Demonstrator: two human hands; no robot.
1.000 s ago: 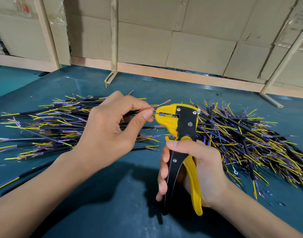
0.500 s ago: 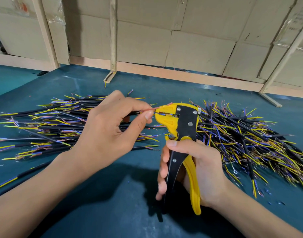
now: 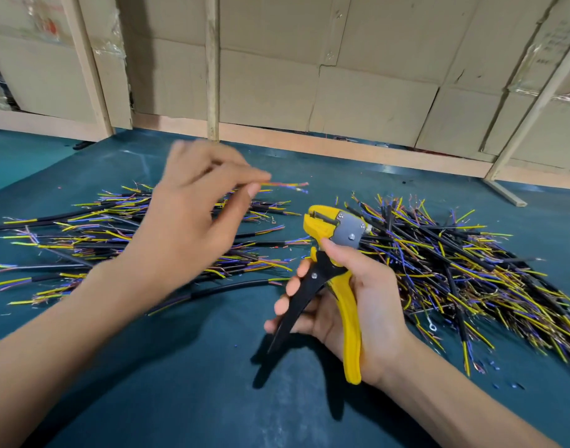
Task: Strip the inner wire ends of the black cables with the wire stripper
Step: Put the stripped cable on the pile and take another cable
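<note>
Cable piles on the teal mat, left and right of the hands: light, floppy, black jackets with thin yellow/blue/purple cores. Wire stripper: rigid, yellow/black; right hand wraps its handles, which are spread. Left hand, blurred, pinches one cable near its end, clear of the tool; best gripped on the jacket.

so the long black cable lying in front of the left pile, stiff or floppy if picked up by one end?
Probably semi-stiff: the black cable lies in a gentle arc, no kinks. It would likely sag slightly. Its thin coloured ends look far floppier.
</note>
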